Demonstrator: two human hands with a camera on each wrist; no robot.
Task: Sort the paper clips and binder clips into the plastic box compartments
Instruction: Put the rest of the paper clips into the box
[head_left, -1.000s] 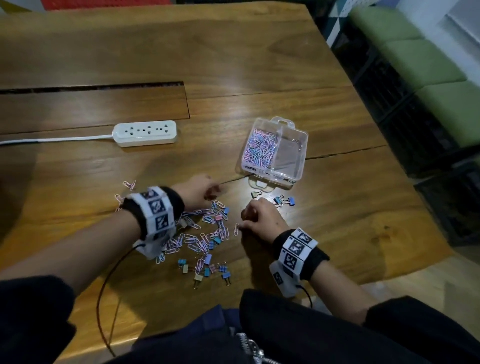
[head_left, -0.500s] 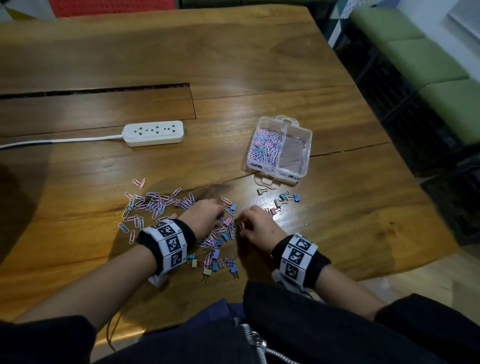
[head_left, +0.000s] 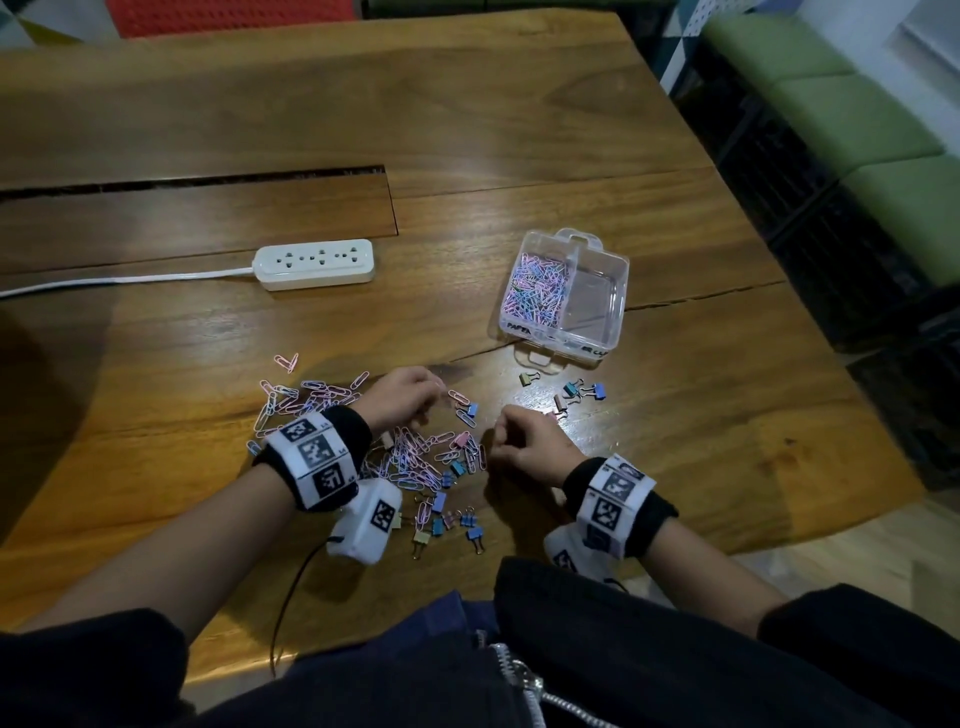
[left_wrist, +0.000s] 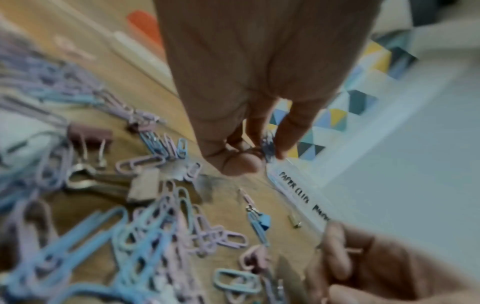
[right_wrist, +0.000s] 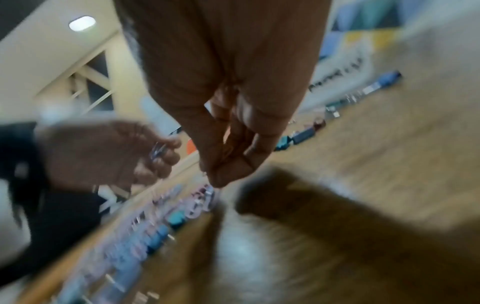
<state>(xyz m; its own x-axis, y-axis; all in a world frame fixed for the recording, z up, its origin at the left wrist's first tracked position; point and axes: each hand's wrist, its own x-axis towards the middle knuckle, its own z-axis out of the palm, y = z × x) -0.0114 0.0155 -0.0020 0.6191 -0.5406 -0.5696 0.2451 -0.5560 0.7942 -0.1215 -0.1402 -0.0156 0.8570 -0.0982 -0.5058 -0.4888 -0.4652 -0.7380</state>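
Observation:
A clear plastic box (head_left: 619, 291) lies open; its left compartment is full of pastel paper clips (head_left: 535, 286) and its right one looks bare. A heap of loose paper clips (head_left: 415, 460) mixed with small binder clips (head_left: 452, 519) lies in front of me. More binder clips (head_left: 582, 391) sit just below the box. My left hand (head_left: 415, 395) hovers over the heap and pinches a bluish paper clip (left_wrist: 267, 142) between thumb and fingers. My right hand (head_left: 506, 441) is curled beside the heap, with a pink paper clip (left_wrist: 353, 250) poking out between its fingers.
A white power strip (head_left: 317, 265) with its cable lies at the back left. A long slot (head_left: 197, 179) cuts across the tabletop behind it. The table's right edge runs close to the box, with green benches (head_left: 857, 119) beyond.
My left hand dipped into the heap and has come up a little toward the box with a clip pinched. The right hand has hardly moved.

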